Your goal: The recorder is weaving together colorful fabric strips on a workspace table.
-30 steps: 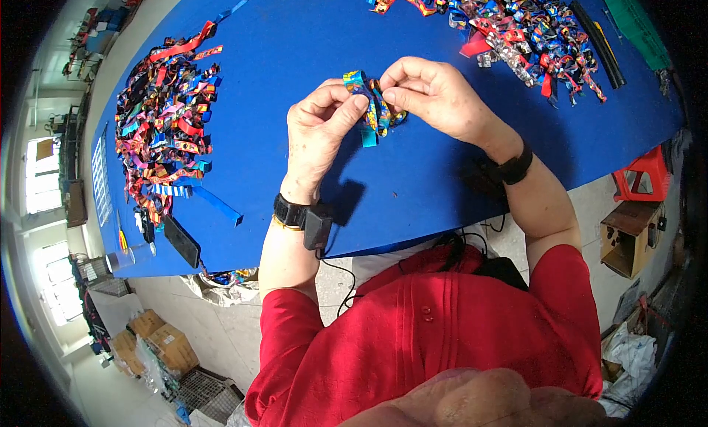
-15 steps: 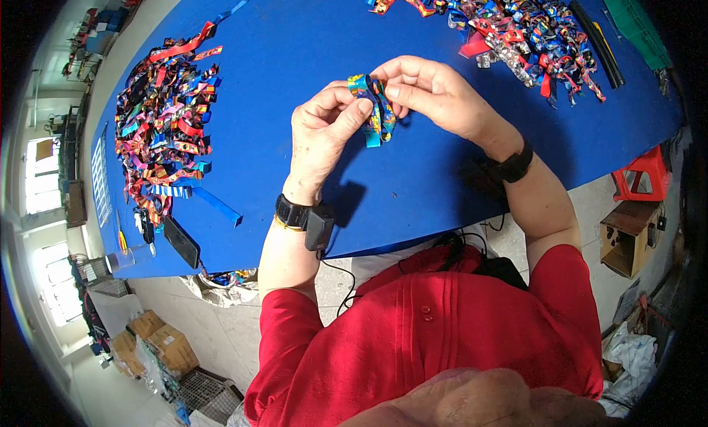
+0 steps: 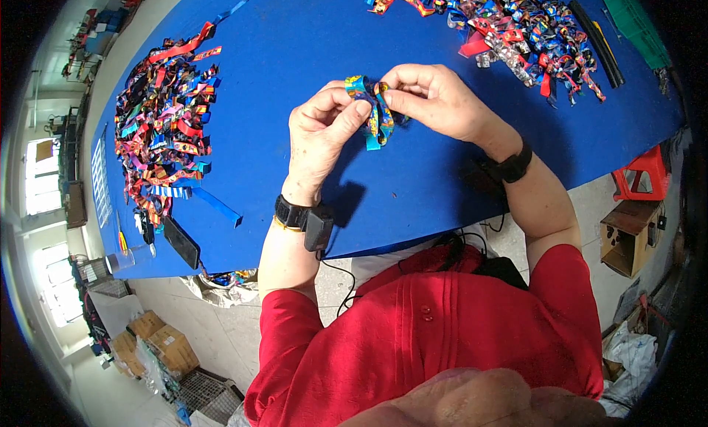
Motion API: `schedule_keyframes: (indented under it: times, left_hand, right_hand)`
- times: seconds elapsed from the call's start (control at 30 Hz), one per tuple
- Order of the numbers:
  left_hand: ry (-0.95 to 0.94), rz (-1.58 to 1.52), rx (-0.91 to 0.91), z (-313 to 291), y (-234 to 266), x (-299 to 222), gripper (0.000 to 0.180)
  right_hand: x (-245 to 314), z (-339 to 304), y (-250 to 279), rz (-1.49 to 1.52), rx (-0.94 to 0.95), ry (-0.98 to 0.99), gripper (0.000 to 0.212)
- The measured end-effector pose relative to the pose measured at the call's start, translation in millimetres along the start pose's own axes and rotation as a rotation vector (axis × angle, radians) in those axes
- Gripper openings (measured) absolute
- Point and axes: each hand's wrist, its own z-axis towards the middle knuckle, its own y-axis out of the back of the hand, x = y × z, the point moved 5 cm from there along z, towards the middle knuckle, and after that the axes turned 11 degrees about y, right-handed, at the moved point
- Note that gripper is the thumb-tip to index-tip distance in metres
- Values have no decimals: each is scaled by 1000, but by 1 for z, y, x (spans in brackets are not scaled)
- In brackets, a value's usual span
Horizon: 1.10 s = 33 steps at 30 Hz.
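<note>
A blue and yellow printed ribbon [image 3: 380,125], looped like a bow, is held up over the blue table between my two hands. My left hand [image 3: 324,125] pinches its left side between thumb and fingers. From the right, my right hand [image 3: 439,99] grips the upper part with thumb and fingertips closed. One loop stands above the left thumb, and a tail hangs below. The fingers hide the middle of the ribbon. Each wrist wears a black strap, the left one carrying a small black box.
A heap of colourful ribbon strips [image 3: 166,125] covers the table's left side. Looped ribbon pieces [image 3: 531,36] are piled at the far right, beside black tubes [image 3: 596,43] and a green crate [image 3: 634,25]. A black phone [image 3: 181,241] lies at the near left edge; a red stool [image 3: 640,176] stands off the table.
My right hand has shifted slightly down, and its fingers have moved on the ribbon. The loops have spread and turned a little. My left hand stays nearly still.
</note>
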Motion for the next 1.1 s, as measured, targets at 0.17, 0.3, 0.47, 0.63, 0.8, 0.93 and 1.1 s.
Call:
schedule_keyframes:
  times: [0.17,0.3,0.47,0.63,0.8,0.93,1.1]
  left_hand:
    - [82,68,-4,1,-1,6,2]
    - [81,64,-27,2,0,7,4]
    - [67,27,-55,3,2,7,5]
    - [70,30,-53,3,0,7,7]
    - [71,51,-64,2,3,9,7]
    - [52,-66,-43,8,3,7,8]
    - [70,-201,-25,11,6,9,9]
  right_hand:
    - [3,1,6,2,-121,92,17]
    - [15,-1,4,-214,-156,134,22]
    - [14,-3,0,-234,-97,95,22]
    - [11,-5,-1,-214,-92,52,21]
    - [8,-4,1,-141,-179,46,20]
    - [15,0,13,-232,-188,83,23]
    - [9,1,28,-304,-247,40,24]
